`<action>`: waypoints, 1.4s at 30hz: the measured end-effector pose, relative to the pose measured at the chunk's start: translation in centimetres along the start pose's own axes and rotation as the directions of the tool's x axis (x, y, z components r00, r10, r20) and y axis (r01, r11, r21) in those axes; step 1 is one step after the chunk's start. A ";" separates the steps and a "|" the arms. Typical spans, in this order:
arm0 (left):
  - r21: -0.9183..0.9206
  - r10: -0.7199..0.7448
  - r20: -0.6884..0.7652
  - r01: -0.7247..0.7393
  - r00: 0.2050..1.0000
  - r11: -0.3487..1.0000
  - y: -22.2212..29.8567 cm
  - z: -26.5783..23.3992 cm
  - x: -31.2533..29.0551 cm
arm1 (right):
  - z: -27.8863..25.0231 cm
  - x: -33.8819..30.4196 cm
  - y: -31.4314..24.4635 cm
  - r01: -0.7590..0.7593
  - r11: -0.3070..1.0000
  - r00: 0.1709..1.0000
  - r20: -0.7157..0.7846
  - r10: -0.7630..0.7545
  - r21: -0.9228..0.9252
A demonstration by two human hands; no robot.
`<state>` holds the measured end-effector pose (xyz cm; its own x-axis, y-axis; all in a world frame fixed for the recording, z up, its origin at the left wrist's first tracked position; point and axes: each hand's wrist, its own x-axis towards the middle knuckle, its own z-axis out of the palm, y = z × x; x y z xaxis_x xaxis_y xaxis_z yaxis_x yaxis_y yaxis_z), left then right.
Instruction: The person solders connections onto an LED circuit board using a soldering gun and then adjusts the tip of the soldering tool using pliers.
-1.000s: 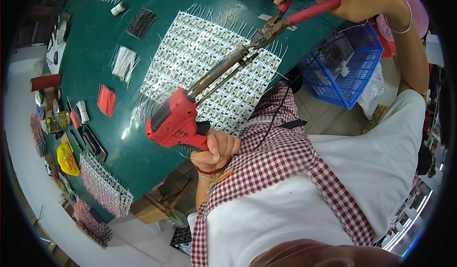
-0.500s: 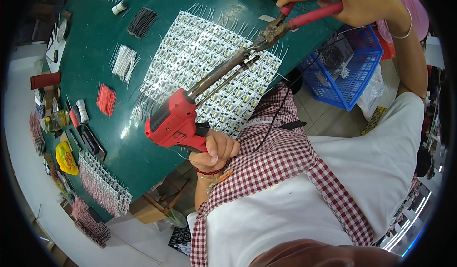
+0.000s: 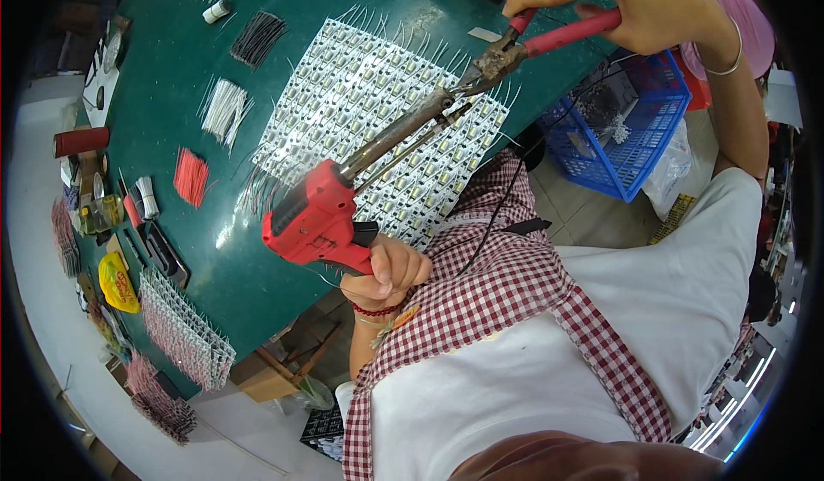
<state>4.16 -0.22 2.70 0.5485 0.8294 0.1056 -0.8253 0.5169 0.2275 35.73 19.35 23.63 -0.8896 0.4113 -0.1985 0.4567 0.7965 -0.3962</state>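
Note:
My left hand (image 3: 388, 273) is wrapped round the handle of a red soldering gun (image 3: 313, 219). Its long metal barrel, with a thin feed tube alongside, points up and right. My right hand (image 3: 648, 5) grips pliers (image 3: 571, 33) with red handles and worn metal jaws. Those jaws meet the barrel's tip end; whether they clamp the tip or a screw on it, I cannot tell. Under both tools, on the green table (image 3: 283, 305), lies a sheet of white circuit boards (image 3: 343, 78) in rows, with thin wires sticking out along its edges.
Bundles of black wires (image 3: 257, 39), white wires (image 3: 227, 108) and red wires (image 3: 190, 177) lie left of the boards. Wired boards (image 3: 184, 326) are stacked at the table's left edge. A blue plastic basket (image 3: 631, 159) stands at the right. A dark cable (image 3: 506, 198) hangs over my apron.
The pliers and my right hand have shifted very slightly at the barrel's tip end. My left hand holds the soldering gun almost still.

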 end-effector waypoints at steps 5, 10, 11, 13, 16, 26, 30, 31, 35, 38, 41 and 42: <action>0.401 0.189 0.014 -0.179 0.982 0.898 0.0 0.5 0.0 | -1.2 0.2 -1.1 -0.061 0.997 0.997 0.033 0.063 -0.055; 0.695 0.315 0.129 -0.313 0.940 0.648 -0.6 0.3 -0.1 | -1.0 -2.3 -1.3 -0.100 0.983 0.983 -0.166 0.075 -0.152; 0.754 0.308 0.131 -0.297 0.942 0.585 -0.7 0.0 0.0 | 0.1 -3.0 -1.2 -0.137 0.976 0.968 -0.234 0.096 -0.169; 0.994 0.329 -0.098 0.078 0.939 0.072 -1.3 -1.7 -3.8 | 2.0 -3.1 -0.9 -0.161 0.980 0.947 -0.298 0.120 -0.116; 0.939 0.368 0.310 -0.343 0.877 0.025 -1.3 -0.2 -0.4 | 2.8 -2.8 -1.9 -0.182 0.983 0.950 -0.251 0.185 0.038; 0.923 0.381 0.381 -0.369 0.842 -0.109 -1.2 0.8 0.7 | 3.3 -3.8 -0.6 -0.075 0.899 0.990 -0.073 0.117 0.432; 0.931 0.385 0.364 -0.346 0.848 -0.118 -1.6 0.2 0.2 | 3.1 -3.5 -0.6 -0.115 0.803 0.991 0.007 0.137 0.584; 0.942 0.394 0.337 -0.309 0.855 -0.134 -1.7 0.5 0.1 | 3.1 -3.4 -0.5 -0.124 0.775 0.992 0.049 0.120 0.620; 0.923 0.389 0.381 -0.321 0.839 -0.212 -1.8 0.4 0.2 | 3.0 -2.3 -0.6 -0.208 0.622 0.976 0.197 0.088 0.755; 0.939 0.384 0.340 -0.291 0.859 -0.181 -1.5 0.5 0.0 | 3.0 -1.3 -0.1 -0.244 0.600 0.963 0.263 0.058 0.762; 0.940 0.381 0.333 -0.272 0.862 -0.207 -1.6 0.5 -0.1 | 3.2 -0.9 0.0 -0.240 0.611 0.961 0.273 0.041 0.754; 0.940 0.384 0.333 -0.271 0.861 -0.208 -1.6 0.5 -0.1 | 3.3 -0.7 0.0 -0.241 0.613 0.961 0.275 0.040 0.753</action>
<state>5.54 -1.21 2.77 0.2000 0.8421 0.5009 0.1486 -0.5314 0.8340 36.37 17.60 20.85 -0.8378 0.3049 -0.4529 0.4903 0.0553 -0.8698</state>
